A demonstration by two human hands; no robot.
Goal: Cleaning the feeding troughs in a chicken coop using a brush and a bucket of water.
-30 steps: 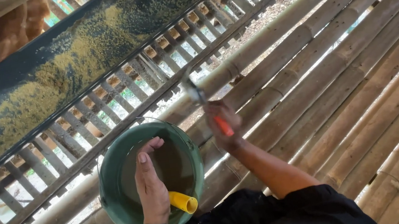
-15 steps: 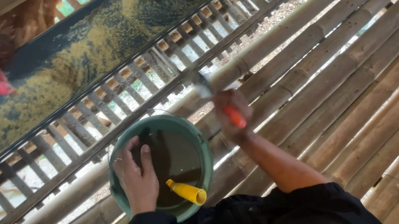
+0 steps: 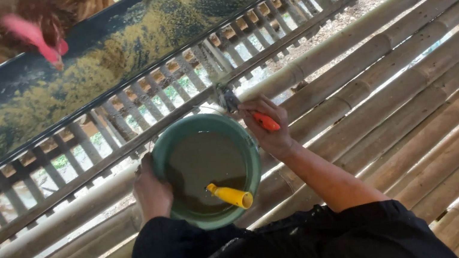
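Fingers of our right hand (image 3: 268, 126) are curled tight around the orange handle of a brush (image 3: 245, 110), its dark bristle head pointing up toward the slatted rail (image 3: 119, 118) at the edge of the bamboo floor (image 3: 416, 77). Our left hand (image 3: 152, 189) grips the near-left rim of the green bucket (image 3: 244, 145), fingers wrapped over the edge; we cannot tell how far they reach inside. The bucket sits between our hands, just inside the rail, holding murky brown liquid with a yellow-handled tool (image 3: 231, 195) lying in it. Beyond the rail runs the long feed trough (image 3: 109, 56), and a chicken (image 3: 38, 27) leans over its far left end.

To work well here, we judge it best to keep the bucket steady and level with the left hand while the brush stays close over it, so drips fall back in.

Compared with half a second ago, our left hand has shifted from inside the bucket to its outer rim, and the brush sits nearer the rail.
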